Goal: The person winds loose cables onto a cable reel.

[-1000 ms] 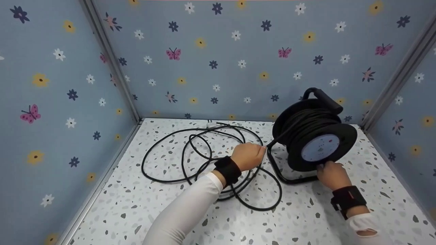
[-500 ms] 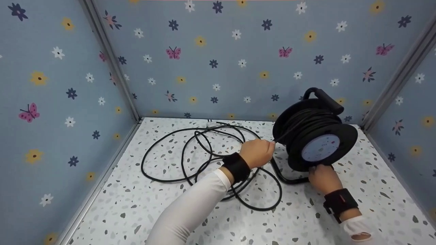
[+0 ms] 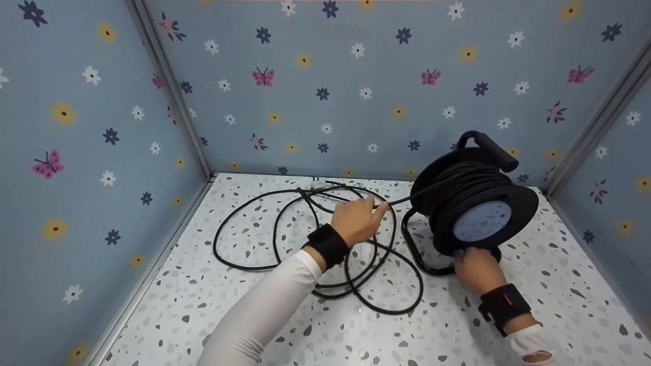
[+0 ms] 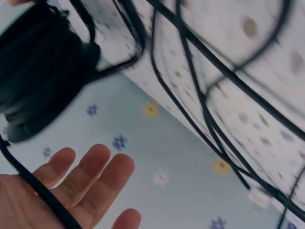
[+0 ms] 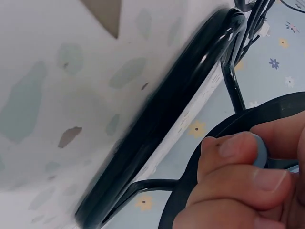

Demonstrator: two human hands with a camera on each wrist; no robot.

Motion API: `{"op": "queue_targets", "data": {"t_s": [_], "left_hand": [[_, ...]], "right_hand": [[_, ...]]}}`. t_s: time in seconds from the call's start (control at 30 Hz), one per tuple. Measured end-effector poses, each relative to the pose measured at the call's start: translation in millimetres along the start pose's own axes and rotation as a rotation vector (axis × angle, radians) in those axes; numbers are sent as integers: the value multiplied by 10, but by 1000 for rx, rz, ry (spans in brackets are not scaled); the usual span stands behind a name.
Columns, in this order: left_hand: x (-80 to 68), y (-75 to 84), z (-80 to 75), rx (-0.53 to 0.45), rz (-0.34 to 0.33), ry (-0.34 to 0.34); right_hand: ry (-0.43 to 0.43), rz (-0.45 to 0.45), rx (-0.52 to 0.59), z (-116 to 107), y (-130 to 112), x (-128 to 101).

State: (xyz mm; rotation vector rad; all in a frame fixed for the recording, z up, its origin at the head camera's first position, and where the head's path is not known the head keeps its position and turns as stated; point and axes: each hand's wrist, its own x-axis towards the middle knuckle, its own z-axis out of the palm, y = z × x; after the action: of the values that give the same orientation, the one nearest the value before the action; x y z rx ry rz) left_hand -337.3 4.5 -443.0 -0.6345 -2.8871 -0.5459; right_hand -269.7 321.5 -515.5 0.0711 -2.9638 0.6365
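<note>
A black cable reel [image 3: 520, 206] stands at the right on a tubular frame, turns of cable wound round its drum. From the drum a stretch of cable runs left to my left hand [image 3: 358, 221]. In the left wrist view that cable [image 4: 40, 191] lies across the palm, while the fingers [image 4: 112, 183] stay extended and loosely spread. My right hand [image 3: 478, 271] is at the reel's lower front edge. Its thumb and fingers pinch a grey-blue knob [image 5: 261, 151] on the reel's side, mostly covered by them.
Loose loops of black cable [image 3: 421, 284] spread over the speckled white surface left of the reel. Their white plug [image 3: 318, 184] lies near the back wall. The reel's carrying handle [image 3: 496, 151] sticks up at the top. Flowered blue panels [image 3: 325, 101] enclose the back and sides.
My left hand first went right towards the reel gripping the cable, then came back left and its fingers opened. My right hand shifted left along the reel's lower edge with the knob.
</note>
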Motion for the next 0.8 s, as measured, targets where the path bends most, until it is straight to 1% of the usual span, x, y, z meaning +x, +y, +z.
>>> {"op": "queue_targets", "data": {"t_s": [0.07,0.13,0.23,0.3,0.37,0.4,0.47,0.53,0.63,0.7,0.8], "left_hand": [[32,-156,-61,46,-19,2],[59,-335,-143,85,-15,0],[96,-655,-282,103,33,6],[108,-892,-360,114,88,8],[102,-1125,-420,107,126,3],[94,-1231,-437,98,138,-6],[64,-1411,-456,67,138,-19],[26,-1553,-454,18,105,-41],[-30,-1710,-441,-46,66,-35],[-59,-1785,-435,-79,50,-6],[-93,-1859,-446,-125,33,60]], "right_hand": [[9,-9,-9,-7,-9,-5],[12,-14,-11,-13,-20,-8],[11,-16,-9,-6,-24,-8],[11,-18,-3,5,-20,-7],[20,-24,0,18,-19,-4],[24,-24,1,24,-17,-3],[30,-20,5,28,-14,-4],[30,-22,3,27,-11,-5],[28,-33,0,18,-13,-10],[29,-37,0,11,-21,-17],[32,-46,-3,2,-35,-23]]}}
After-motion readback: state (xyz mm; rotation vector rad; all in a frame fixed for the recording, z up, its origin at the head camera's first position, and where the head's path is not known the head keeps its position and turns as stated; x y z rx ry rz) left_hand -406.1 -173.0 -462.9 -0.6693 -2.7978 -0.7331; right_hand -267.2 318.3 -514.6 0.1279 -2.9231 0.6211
